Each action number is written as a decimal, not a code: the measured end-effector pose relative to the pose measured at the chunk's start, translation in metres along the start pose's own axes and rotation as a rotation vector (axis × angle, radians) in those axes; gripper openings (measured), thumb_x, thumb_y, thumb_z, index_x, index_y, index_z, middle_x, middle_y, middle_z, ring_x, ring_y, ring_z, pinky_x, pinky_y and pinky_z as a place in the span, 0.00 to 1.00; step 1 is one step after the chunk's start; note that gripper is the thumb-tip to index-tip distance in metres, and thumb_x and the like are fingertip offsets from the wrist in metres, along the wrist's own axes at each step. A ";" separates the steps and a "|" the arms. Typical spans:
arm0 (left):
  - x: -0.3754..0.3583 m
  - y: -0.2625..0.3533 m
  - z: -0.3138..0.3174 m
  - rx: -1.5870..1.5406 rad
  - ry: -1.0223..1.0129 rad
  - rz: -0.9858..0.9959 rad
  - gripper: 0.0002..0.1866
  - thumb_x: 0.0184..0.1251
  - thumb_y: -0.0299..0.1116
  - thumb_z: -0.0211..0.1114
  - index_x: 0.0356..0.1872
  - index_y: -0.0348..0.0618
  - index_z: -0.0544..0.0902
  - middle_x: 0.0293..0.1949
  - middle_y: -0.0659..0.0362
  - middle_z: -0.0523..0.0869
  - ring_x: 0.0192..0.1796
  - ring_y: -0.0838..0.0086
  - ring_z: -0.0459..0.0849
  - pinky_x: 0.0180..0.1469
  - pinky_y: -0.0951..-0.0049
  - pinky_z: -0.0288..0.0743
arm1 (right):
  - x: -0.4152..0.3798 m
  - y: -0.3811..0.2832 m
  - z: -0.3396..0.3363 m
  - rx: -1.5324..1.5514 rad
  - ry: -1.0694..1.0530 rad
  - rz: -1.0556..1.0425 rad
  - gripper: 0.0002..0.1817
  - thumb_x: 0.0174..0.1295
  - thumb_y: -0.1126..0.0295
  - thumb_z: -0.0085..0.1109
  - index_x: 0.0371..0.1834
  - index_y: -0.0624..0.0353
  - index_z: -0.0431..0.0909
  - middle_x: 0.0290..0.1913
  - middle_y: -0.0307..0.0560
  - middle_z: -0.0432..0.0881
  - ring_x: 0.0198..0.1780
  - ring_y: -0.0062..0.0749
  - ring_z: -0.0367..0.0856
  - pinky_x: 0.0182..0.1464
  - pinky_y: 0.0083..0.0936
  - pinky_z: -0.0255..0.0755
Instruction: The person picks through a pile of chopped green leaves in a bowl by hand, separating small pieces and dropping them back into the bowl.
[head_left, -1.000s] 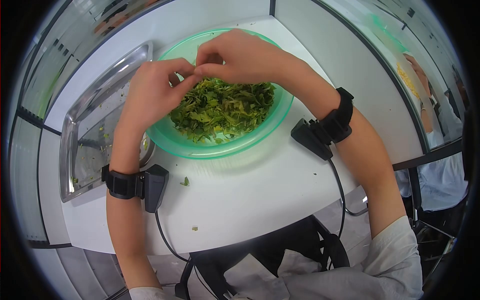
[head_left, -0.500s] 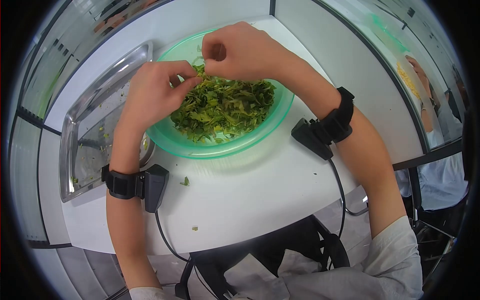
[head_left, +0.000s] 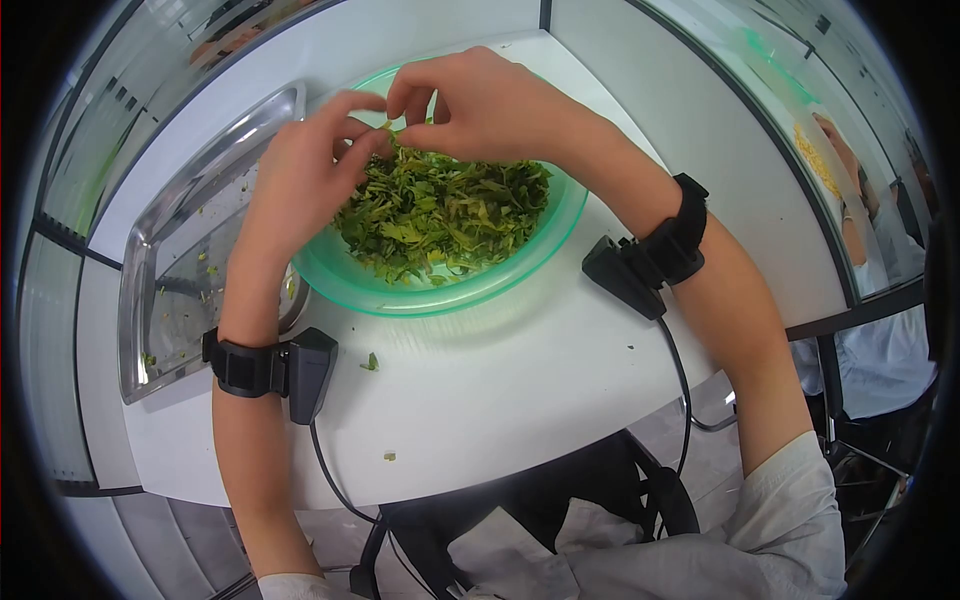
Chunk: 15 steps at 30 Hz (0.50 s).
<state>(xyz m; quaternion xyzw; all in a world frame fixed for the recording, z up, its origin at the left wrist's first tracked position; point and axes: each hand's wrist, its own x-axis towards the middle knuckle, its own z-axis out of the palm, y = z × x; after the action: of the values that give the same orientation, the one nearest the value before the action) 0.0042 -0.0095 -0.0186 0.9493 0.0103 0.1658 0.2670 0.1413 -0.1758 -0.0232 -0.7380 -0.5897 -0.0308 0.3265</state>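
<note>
Over the back left of a green translucent bowl (head_left: 440, 302), my two hands meet at their fingertips. My left hand (head_left: 312, 178) is closed in a pinch on a small piece of leafy green (head_left: 394, 126). Close against it, my right hand (head_left: 478, 105) has thumb and forefinger curled around the same spot; what lies between those fingers is mostly hidden. Below them, the bowl holds a heap of picked green leaves (head_left: 450, 210).
To the left lies a steel tray (head_left: 140, 300) with green scraps, partly under the bowl's side. Loose leaf bits (head_left: 371, 362) dot the white table (head_left: 480, 400). Low partitions (head_left: 720, 150) enclose it. Cabled black trackers (head_left: 312, 375) sit on both wrists. Another person's arm shows beyond the right partition.
My right hand has shifted slightly left and its fingers have loosened from a tight curl. My left fingertips have drawn a little left and up.
</note>
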 end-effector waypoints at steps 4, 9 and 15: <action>0.001 -0.004 0.001 -0.071 0.032 -0.030 0.18 0.71 0.28 0.65 0.59 0.48 0.76 0.36 0.59 0.93 0.30 0.72 0.89 0.32 0.74 0.79 | 0.000 0.001 0.001 -0.001 0.003 -0.014 0.12 0.63 0.61 0.65 0.42 0.57 0.85 0.36 0.43 0.89 0.32 0.31 0.87 0.38 0.28 0.81; 0.000 -0.001 0.000 -0.082 0.027 -0.020 0.17 0.70 0.28 0.66 0.59 0.49 0.77 0.37 0.60 0.93 0.29 0.73 0.89 0.32 0.74 0.79 | 0.001 -0.002 -0.001 0.035 -0.038 -0.021 0.11 0.63 0.62 0.64 0.40 0.58 0.86 0.34 0.43 0.89 0.32 0.31 0.87 0.39 0.29 0.81; 0.001 -0.007 0.001 -0.062 -0.007 0.033 0.12 0.71 0.24 0.65 0.53 0.38 0.79 0.38 0.60 0.90 0.30 0.80 0.84 0.33 0.78 0.75 | -0.001 -0.013 -0.009 0.000 -0.047 0.110 0.09 0.57 0.65 0.63 0.34 0.58 0.84 0.29 0.43 0.87 0.30 0.29 0.85 0.37 0.28 0.79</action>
<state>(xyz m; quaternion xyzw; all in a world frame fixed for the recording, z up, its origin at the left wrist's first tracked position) 0.0062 -0.0040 -0.0222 0.9411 -0.0114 0.1670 0.2937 0.1321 -0.1801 -0.0111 -0.7697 -0.5559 0.0045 0.3139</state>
